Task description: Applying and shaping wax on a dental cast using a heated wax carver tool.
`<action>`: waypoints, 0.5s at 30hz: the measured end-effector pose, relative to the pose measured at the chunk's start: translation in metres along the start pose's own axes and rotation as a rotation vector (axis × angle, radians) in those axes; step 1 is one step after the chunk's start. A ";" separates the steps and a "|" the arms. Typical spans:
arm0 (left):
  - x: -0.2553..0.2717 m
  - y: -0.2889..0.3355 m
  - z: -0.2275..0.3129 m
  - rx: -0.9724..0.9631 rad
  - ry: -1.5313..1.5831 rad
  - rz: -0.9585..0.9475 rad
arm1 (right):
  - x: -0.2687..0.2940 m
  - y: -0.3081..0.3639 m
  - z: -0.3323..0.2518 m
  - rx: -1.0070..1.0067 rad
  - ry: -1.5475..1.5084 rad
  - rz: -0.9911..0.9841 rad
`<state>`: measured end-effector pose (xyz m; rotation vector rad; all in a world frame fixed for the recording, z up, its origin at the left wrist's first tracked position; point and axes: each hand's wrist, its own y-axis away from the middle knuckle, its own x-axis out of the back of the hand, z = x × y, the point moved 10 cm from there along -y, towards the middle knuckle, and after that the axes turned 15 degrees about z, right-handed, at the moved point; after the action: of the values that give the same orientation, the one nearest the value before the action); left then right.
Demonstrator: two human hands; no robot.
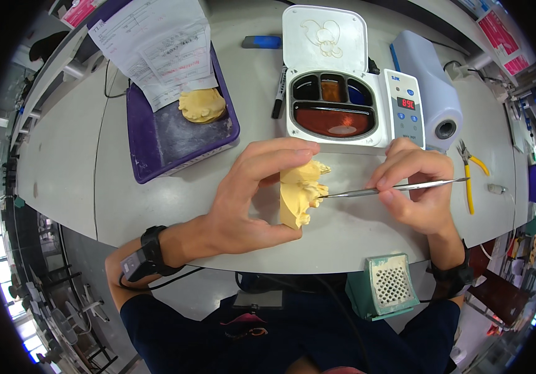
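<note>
A yellow plaster dental model [294, 194] is held up above the table's near side by my left hand [243, 196], thumb below and fingers above it. Its teeth face right. My right hand [419, 184] grips a thin metal wax carver [368, 192] like a pen. The carver's left tip reaches the teeth; whether it touches them I cannot tell. Just beyond my hands stands a white wax heating pot [336, 142], its lid [325, 37] raised, with dark, amber, blue and red wax in separate wells.
A purple tray [174, 146] at left holds another yellow model [202, 106] and paper slips [156, 50]. Right of the pot are a pale blue device [427, 87] and yellow-handled pliers [469, 181]. A green box with a perforated top [383, 287] sits at the near edge. A marker [278, 93] lies left of the pot.
</note>
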<state>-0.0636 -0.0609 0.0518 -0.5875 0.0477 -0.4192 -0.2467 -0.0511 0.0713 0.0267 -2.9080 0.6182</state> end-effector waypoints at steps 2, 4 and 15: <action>0.003 -0.001 0.002 -0.019 -0.030 0.005 | 0.007 0.000 -0.002 0.012 -0.040 0.025; 0.006 -0.003 0.004 -0.015 -0.095 0.022 | 0.012 0.001 -0.003 0.023 -0.078 0.050; 0.009 -0.005 0.004 -0.021 -0.117 0.062 | 0.042 -0.002 0.002 0.019 0.309 0.371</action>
<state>-0.0562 -0.0659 0.0585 -0.6291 -0.0412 -0.3244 -0.2880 -0.0529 0.0769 -0.5648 -2.6191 0.6376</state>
